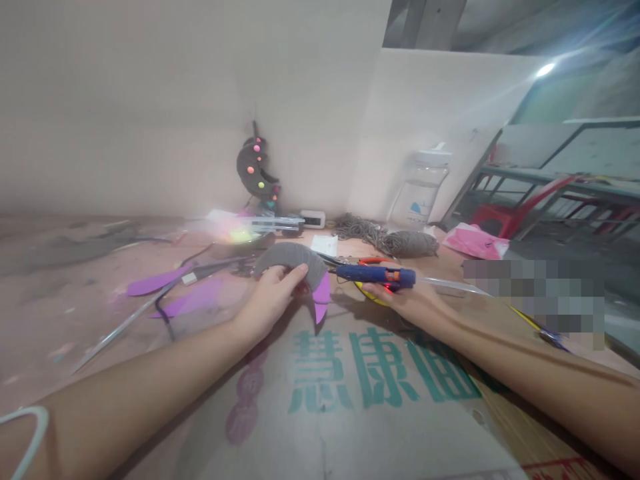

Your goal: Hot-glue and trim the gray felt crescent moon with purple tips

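Note:
Wrapped in grey yarn, a curved crescent shape [295, 257] is held up in my left hand [275, 288], fingers closed round its lower edge. A pointed purple piece [323, 300] hangs from the crescent's right end. My right hand [395, 297] grips a blue glue gun [370, 274] from below, its nozzle pointing left at the crescent's right end. Whether the nozzle touches the crescent I cannot tell. From the gun's back a clear glue stick [453, 285] sticks out to the right. Under both hands lies a cardboard sheet [320, 427] with green characters.
Purple cut pieces [160, 280] and a cable lie at left. Behind stand a clear bottle [420, 190], grey yarn [410, 243], a small white digital display [313, 219] and glue sticks [270, 224]. A decorated dark crescent [253, 167] hangs at the wall. A pink packet [475, 241] lies right.

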Demonstrator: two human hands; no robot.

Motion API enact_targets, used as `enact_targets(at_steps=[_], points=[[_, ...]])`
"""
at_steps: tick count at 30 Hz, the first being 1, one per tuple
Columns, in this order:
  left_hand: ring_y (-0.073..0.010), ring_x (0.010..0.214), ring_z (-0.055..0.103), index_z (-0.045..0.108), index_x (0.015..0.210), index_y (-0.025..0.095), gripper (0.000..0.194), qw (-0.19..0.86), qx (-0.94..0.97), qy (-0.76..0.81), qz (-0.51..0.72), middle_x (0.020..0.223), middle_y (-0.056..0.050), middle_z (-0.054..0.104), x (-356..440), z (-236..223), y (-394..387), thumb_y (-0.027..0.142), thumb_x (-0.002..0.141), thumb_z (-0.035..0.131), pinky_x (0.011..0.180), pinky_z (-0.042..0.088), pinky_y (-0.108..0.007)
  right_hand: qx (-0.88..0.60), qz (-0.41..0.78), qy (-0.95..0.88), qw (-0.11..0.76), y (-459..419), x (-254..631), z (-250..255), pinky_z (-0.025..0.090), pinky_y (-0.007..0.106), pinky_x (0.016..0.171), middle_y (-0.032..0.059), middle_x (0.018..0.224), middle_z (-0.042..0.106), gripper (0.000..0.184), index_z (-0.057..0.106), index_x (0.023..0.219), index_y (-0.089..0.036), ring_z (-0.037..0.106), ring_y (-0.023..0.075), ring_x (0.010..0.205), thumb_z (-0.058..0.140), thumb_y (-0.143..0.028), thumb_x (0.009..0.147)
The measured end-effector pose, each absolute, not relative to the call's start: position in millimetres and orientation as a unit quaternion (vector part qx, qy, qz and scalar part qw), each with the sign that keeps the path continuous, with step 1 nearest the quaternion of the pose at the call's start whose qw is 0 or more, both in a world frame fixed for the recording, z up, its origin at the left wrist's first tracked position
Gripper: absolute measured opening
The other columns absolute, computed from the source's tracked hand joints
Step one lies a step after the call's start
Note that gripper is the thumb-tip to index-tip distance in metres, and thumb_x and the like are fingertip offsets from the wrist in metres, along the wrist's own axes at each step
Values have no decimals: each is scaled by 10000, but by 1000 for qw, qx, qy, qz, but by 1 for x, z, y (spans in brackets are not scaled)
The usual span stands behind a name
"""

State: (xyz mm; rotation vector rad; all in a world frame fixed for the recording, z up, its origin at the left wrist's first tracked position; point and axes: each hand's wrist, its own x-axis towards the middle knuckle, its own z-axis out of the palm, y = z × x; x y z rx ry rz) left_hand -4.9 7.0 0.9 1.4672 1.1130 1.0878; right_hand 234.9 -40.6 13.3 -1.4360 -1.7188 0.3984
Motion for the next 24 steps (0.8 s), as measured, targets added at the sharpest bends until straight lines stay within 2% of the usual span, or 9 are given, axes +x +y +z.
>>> enact_targets(at_steps=[10, 17, 24], points=[[-151, 651, 567, 572, 632, 172, 387, 523, 547, 440, 484, 629, -7, 604, -4, -3, 9, 532, 753, 645, 671, 433, -277, -596, 126, -681, 406, -48, 232, 24, 566, 341, 613, 46, 740, 724, 229, 660, 832, -220, 693, 251, 693, 647, -443, 782], [-143, 630, 553, 572, 623, 170, 393, 516, 557, 446, 474, 616, -2, 595, -4, -1, 8, 530, 766, 636, 643, 415, -269, -579, 127, -694, 409, -49, 230, 24, 581, 375, 719, 52, 787, 735, 218, 655, 804, -231, 702, 261, 753, 653, -446, 767], [-146, 614, 545, 577, 603, 172, 397, 509, 571, 442, 468, 590, 5, 581, -4, -1, 8, 529, 765, 635, 644, 409, -275, -590, 123, -691, 399, -48, 232, 23, 577, 367, 710, 46, 824, 738, 274, 655, 892, -226, 701, 256, 779, 650, -471, 770]])
